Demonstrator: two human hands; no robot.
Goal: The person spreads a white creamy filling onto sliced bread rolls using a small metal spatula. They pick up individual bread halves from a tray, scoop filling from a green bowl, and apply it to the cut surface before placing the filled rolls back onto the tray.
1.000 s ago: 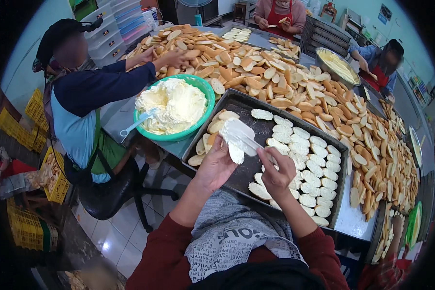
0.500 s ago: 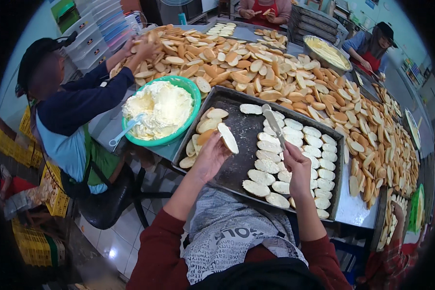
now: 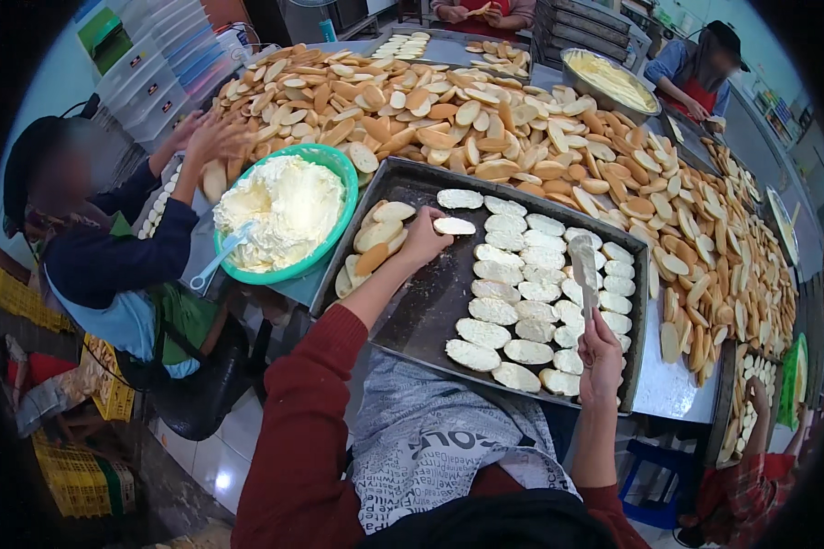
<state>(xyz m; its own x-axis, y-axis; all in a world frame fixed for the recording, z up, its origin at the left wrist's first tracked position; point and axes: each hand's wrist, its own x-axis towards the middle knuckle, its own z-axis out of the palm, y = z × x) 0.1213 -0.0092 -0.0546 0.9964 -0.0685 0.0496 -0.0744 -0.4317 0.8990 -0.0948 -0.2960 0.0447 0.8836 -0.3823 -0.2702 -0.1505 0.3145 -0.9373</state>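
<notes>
My left hand (image 3: 423, 240) pinches a coated bread slice (image 3: 455, 226) above the dark baking tray (image 3: 412, 302), near the end of a row. Wrapped round the handle of a metal spreading spatula (image 3: 582, 265), my right hand (image 3: 600, 355) hangs over the tray's right half, the blade pointing away from me. Under the blade lie rows of bread slices (image 3: 499, 265) with pale cream on top. Plain bread pieces (image 3: 375, 240) are heaped in the tray's left end, beside my left hand. A green bowl (image 3: 346, 197) of whipped cream (image 3: 279, 210) stands left of the tray, a light blue spatula (image 3: 224, 252) in it.
Beyond the tray, a large heap of bread pieces (image 3: 522, 137) covers the table. A co-worker (image 3: 110, 247) on the left reaches toward the heap. More people work at the far side and right, near a metal bowl of cream (image 3: 613, 82). Yellow crates (image 3: 78, 467) stand on the floor.
My left hand has moved right and away from me, laying the slice it holds flatter. My right hand has swung the spatula rightward over the rows. The left co-worker's hands have drawn back from the heap.
</notes>
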